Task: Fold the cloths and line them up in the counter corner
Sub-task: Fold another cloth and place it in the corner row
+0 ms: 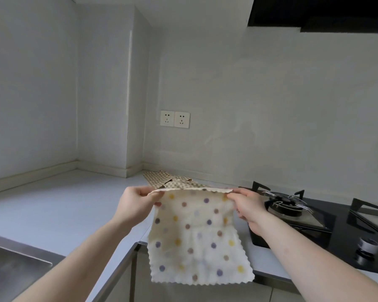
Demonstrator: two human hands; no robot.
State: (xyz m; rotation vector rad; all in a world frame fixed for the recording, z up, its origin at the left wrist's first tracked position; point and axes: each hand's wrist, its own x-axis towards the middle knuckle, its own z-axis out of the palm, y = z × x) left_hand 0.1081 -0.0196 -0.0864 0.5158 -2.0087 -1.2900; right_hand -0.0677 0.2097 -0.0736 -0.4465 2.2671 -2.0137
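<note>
One soft cream square cloth with scalloped edges and purple, yellow and brown dots (pixel 196 238) hangs in the air between the left hand (pixel 138 203) and right hand (pixel 247 205), each pinching a top corner, above the pale smooth counter (pixel 63 205), while one beige checked cloth (pixel 172 182) lies crumpled behind near the corner.

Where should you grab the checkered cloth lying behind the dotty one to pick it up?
Judging by how it lies, take the beige checkered cloth by its far-left corner, near the wall. It is rumpled on the pale grey counter, and that corner lies flat and uncovered. Reach from above and the left, since the cream polka-dot cloth, pinched by the left hand and right hand, hides its near edge.
</note>
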